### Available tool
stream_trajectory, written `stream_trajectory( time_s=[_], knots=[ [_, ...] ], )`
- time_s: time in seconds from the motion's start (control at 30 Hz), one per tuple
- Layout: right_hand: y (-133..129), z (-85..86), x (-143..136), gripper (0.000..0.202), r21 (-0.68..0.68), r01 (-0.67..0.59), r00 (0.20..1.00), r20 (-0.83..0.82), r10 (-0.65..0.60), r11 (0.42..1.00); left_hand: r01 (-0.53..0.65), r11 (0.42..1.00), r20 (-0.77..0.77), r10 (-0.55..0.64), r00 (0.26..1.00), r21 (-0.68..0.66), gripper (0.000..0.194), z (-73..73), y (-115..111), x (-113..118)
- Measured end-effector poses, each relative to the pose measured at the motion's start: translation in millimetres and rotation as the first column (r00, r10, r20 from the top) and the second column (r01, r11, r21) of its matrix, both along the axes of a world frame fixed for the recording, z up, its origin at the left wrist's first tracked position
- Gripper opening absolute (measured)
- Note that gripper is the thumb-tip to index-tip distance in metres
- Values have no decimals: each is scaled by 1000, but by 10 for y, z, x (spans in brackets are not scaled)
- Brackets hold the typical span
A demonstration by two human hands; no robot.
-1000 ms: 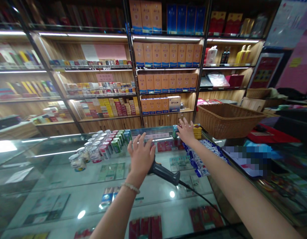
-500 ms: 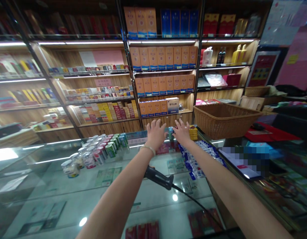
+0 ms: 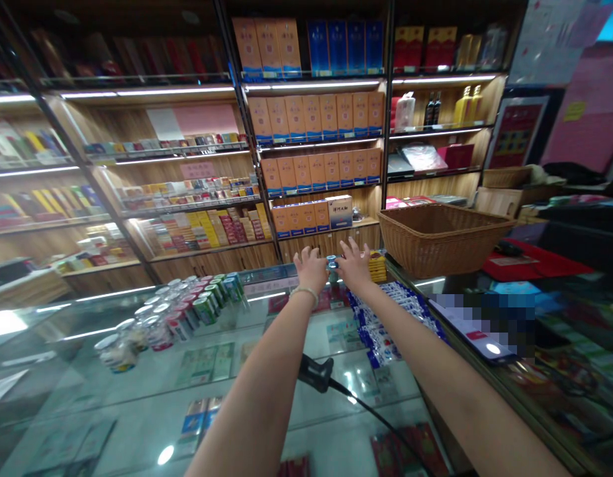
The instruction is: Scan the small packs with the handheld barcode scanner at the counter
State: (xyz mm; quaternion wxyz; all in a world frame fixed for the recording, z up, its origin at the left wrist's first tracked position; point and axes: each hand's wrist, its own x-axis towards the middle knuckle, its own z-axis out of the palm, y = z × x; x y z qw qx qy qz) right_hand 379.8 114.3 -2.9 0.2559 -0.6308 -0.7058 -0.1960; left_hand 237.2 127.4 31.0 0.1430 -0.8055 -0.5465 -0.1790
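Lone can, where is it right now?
In the head view, the lone can is near the far edge of the glass counter, between the left hand and the right hand, left of the yellow packs.

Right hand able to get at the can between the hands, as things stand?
Likely yes: the right hand has its fingers beside the can, with nothing visible between them. The left hand is at the can's other side. Contact is unclear.

Smooth, glossy glass counter
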Motion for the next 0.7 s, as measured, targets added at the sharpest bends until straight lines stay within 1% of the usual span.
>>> stream_trajectory(
  time_s=[0.17, 0.33, 0.43, 0.53, 0.7],
  knots=[
    [-14, 9, 14, 18, -1, -8, 1000, -1, 8, 1000, 14, 1000, 4, -14, 1000, 17, 21, -28, -30, 27],
    [-76, 33, 5, 20, 22, -22, 1000, 4, 22, 1000, 26, 999, 5, -26, 1000, 23, 17, 26, -107, 12],
    [-150, 100, -22, 20, 34, -19, 1000, 13, 18, 999, 29, 999, 24, -30, 999, 19, 16, 101, -166, -22],
    [-239, 210, -65, 20, 50, -25, 1000, 19, 24, 998, 32, 999, 56, -33, 998, 18, 14, 202, -239, -84],
    [-400, 430, -184, 20, 69, -34, 999, -18, 36, 997, 48, 998, 107, -51, 993, 29, 17, 401, -398, -290]
  ],
)
